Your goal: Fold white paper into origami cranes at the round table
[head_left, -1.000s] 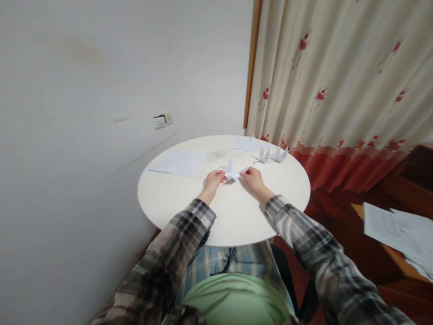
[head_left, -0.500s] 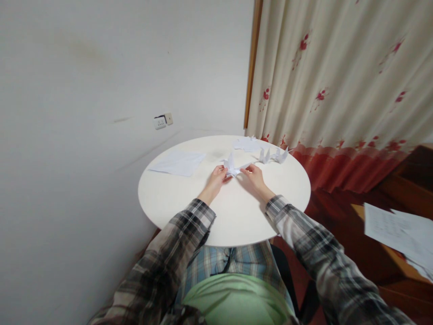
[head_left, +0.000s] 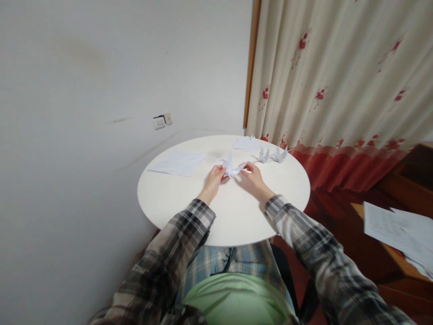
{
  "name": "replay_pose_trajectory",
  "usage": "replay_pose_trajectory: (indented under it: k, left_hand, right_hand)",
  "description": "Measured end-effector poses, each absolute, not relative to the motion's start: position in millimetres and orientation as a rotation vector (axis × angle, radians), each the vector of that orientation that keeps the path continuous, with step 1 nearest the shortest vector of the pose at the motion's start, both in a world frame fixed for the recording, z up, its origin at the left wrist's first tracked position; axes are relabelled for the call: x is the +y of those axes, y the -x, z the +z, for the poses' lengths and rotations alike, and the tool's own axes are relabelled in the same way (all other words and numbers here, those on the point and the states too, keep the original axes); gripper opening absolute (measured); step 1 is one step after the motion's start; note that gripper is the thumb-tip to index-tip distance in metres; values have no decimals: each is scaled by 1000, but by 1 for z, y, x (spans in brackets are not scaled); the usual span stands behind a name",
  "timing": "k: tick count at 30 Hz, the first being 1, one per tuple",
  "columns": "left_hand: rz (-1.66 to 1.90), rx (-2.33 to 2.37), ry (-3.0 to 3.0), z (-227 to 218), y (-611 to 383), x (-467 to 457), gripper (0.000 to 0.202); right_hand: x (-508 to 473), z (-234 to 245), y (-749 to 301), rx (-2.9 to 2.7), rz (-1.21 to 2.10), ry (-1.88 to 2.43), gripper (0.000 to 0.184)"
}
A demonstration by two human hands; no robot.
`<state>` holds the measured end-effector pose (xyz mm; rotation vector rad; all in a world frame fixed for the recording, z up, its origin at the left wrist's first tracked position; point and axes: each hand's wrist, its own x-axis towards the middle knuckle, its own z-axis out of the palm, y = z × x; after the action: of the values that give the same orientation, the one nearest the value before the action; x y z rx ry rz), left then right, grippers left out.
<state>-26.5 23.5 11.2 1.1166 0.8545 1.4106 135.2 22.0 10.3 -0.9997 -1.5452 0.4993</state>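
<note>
Ease the raised flap of the white paper crane (head_left: 232, 172) outward with light, even tension, best worked from near the fold, probably sparing the thin paper a tear or crumple. Steady the body without squeezing, and match one side to the other. Located around the middle of the round white counter (head_left: 237, 216), between both grips, with one tall point upright; contact with the surface hard to tell. Held at the left side by the left grip (head_left: 214, 178), closed on the paper; pinched at the outstretched right flap by the right grip (head_left: 253, 177). Beyond, toward the right edge: a second paper crane (head_left: 264, 156) just beside a third paper crane (head_left: 280, 155). Flat at left: a white sheet (head_left: 179, 163).
</note>
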Motion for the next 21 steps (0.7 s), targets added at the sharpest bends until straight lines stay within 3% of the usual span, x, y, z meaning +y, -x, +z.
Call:
replay_pose_trajectory:
  k: [6, 14, 21]
  left_hand:
    - [1377, 838, -1075, 9, 27, 24, 23]
    - [1199, 838, -1131, 8, 27, 21, 28]
    - [1137, 836, -1179, 9, 26, 19, 34]
  right_hand:
    - [20, 17, -141, -1397, 513, 921, 24]
    - [21, 16, -142, -1402, 743, 864, 60]
    - [20, 18, -143, -1276, 898, 817, 64]
